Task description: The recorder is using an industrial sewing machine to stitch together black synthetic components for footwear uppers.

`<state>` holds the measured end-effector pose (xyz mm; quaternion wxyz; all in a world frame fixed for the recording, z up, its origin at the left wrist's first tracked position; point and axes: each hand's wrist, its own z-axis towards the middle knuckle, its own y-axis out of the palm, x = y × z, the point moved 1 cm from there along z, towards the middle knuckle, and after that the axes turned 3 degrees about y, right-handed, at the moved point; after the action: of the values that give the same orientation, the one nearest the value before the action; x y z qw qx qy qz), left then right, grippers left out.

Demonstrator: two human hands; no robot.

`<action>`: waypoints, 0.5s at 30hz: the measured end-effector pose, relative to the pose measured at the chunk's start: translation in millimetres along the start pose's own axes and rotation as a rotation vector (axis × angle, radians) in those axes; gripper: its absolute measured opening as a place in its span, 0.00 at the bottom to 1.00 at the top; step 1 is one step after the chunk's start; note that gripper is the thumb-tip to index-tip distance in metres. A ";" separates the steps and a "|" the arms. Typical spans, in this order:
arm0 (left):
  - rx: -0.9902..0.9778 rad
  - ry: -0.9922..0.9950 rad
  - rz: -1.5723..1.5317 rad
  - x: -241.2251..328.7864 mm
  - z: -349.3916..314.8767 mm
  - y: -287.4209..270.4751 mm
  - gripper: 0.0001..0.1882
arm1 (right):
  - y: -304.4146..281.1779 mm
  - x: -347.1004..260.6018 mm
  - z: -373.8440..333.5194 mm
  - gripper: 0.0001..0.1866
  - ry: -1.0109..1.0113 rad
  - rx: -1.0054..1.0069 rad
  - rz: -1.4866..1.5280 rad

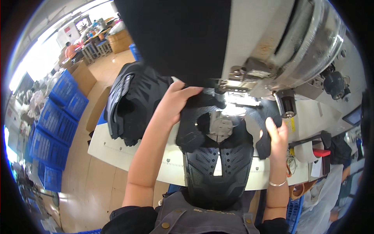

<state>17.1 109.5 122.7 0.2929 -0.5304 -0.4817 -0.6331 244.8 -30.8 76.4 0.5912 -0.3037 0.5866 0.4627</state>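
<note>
A black moulded body protector lies on the white sewing table under the sewing machine, its lower end reaching my apron. My left hand is closed on the upper left part of it, beside the machine's needle area, with fingers stretching over the black material. On the far right edge, my right hand grips a curved side piece of the same protector, thumb on top. Bright lamp glare covers the spot under the presser foot, so the needle cannot be made out. A stack of similar black protectors stands left of my left forearm.
Blue plastic baskets line the left side, near an open cardboard box. A red-handled tool lies at the table's right. Another person sits far off at the back left. Clear plastic sheeting hangs at right.
</note>
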 end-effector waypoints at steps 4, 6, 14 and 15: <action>0.321 0.170 0.426 34.0 16.2 14.8 0.17 | -24.2 16.6 85.0 0.07 0.092 -0.041 0.056; 0.302 0.680 0.355 53.3 -3.0 1.0 0.20 | -55.0 46.1 128.4 0.05 0.214 -0.023 0.582; 0.406 0.453 0.255 51.2 -50.7 -169.5 0.21 | -2.0 17.7 23.8 0.16 0.041 -0.295 -0.173; 0.389 0.388 0.268 50.6 -51.0 -179.6 0.20 | -11.0 22.8 15.0 0.16 0.092 -0.307 -0.303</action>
<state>-174.7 135.1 118.6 0.5564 -0.3922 -0.4547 -0.5742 258.2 -17.1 54.1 0.5734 -0.4959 0.4833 0.4379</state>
